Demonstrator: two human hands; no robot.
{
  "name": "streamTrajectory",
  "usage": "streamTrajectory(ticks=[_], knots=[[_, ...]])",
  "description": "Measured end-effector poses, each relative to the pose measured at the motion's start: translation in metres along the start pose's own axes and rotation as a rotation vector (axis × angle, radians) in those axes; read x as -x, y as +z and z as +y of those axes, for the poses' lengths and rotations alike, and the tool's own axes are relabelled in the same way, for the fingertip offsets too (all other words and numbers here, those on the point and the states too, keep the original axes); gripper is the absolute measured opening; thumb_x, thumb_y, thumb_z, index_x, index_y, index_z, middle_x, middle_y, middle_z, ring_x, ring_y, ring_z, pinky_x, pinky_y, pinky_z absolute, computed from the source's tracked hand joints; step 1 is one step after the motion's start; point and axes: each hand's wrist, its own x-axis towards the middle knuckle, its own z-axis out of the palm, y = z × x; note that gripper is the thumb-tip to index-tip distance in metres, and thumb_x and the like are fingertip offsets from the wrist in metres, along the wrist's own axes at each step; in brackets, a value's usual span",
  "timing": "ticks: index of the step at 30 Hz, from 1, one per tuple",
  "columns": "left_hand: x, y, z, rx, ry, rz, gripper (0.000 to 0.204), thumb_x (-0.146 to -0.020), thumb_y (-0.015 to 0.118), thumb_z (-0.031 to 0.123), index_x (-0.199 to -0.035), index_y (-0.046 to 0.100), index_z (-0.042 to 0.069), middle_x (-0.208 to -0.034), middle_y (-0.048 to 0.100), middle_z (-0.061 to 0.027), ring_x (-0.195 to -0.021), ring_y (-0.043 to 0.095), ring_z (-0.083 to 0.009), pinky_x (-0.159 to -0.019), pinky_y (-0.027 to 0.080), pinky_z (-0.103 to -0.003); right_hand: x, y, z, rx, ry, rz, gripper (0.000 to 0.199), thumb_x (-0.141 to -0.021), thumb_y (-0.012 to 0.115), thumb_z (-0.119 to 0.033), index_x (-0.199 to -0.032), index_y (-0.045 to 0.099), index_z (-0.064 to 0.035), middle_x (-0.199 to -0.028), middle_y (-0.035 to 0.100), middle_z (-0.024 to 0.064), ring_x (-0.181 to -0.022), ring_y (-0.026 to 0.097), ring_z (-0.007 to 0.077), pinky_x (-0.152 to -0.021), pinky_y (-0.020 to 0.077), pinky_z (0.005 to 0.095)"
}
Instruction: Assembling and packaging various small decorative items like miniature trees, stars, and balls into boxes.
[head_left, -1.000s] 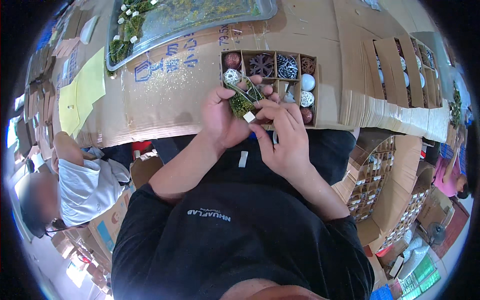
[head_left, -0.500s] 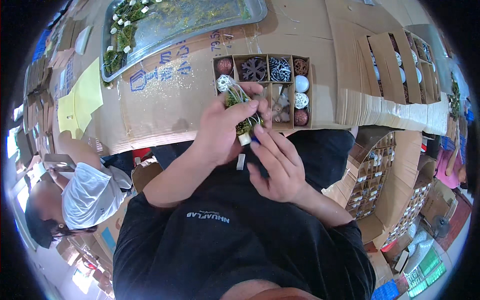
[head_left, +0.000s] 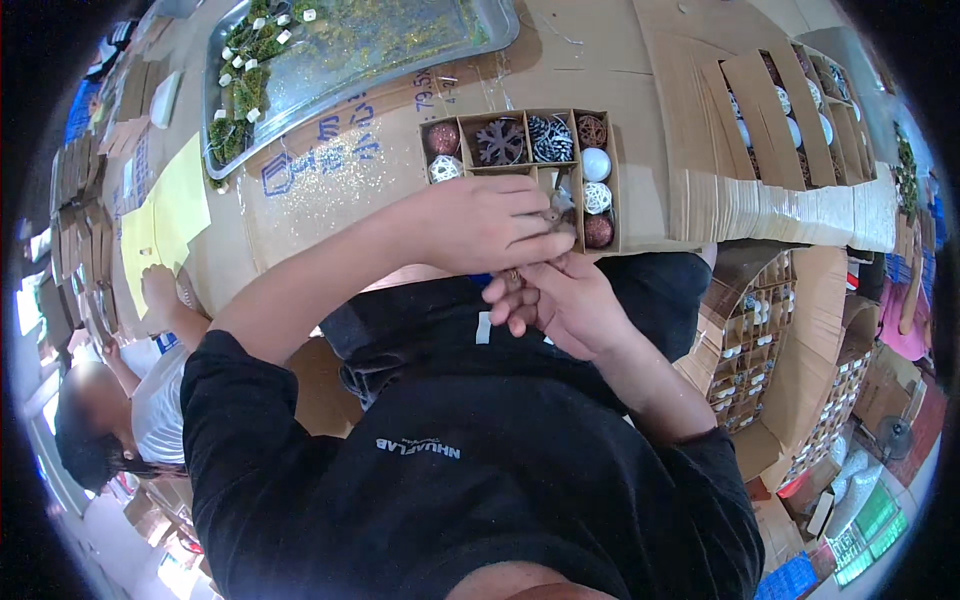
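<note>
My left hand [head_left: 485, 225] lies back-up over the front of a divided cardboard box [head_left: 617, 215], its fingers bent toward the middle compartment. Whatever is under it is hidden. Just below, my right hand [head_left: 575, 305] is turned palm-up with curled fingers, its thumb side against the left fingertips. What the fingers hold, if anything, cannot be made out. Around the hands, the box shows a brown snowflake [head_left: 500, 142], a white-tipped pine cone [head_left: 551, 139], a brown wicker ball [head_left: 591, 130], a white ball [head_left: 595, 163], white wicker balls [head_left: 445, 169] and dark red balls [head_left: 598, 232].
A metal tray [head_left: 350, 92] with moss bundles [head_left: 245, 90] and glitter stands at the far left. Yellow paper [head_left: 165, 225] lies left. Filled boxes [head_left: 800, 120] sit on stacked cardboard [head_left: 775, 215] at right. A large carton [head_left: 810, 350] holds more. Another person [head_left: 160, 405] is at left.
My left hand has moved right and turned over across the box. The moss bundle I held is out of sight. My right hand has shifted slightly right. The person at left has reached toward the yellow paper.
</note>
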Motion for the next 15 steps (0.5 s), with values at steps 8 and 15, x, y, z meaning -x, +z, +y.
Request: streamTrajectory(ticks=[8,15], knots=[[0.022,-0.011,0.011,-0.022,-0.097,-0.011,0.082,-0.069,0.077,0.027,-0.142,0.046,0.003,-0.153,0.040,-0.0198,-0.145,0.036,-0.0343,-0.121,0.027,-0.049,-0.026,0.009,0.025,-0.105,-0.225,0.234,0.025,-0.109,0.043,-0.018,-0.112,0.055,0.0032,-0.101,0.067,0.0155,-0.085,0.070,0.0250,-0.070,0.0567,0.0329],[0.028,0.016,0.019,-0.023,-0.252,-0.042,0.093,-0.076,0.073,0.039,-0.149,0.036,-0.004,-0.156,0.035,-0.0204,-0.148,0.030,-0.0343,-0.123,0.022,-0.047,-0.009,0.012,0.004,-0.086,-0.107,0.231,0.035,-0.107,0.045,-0.016,-0.132,0.052,0.0079,-0.119,0.067,0.0189,-0.105,0.069,0.0275,-0.082,0.0587,0.0372]])
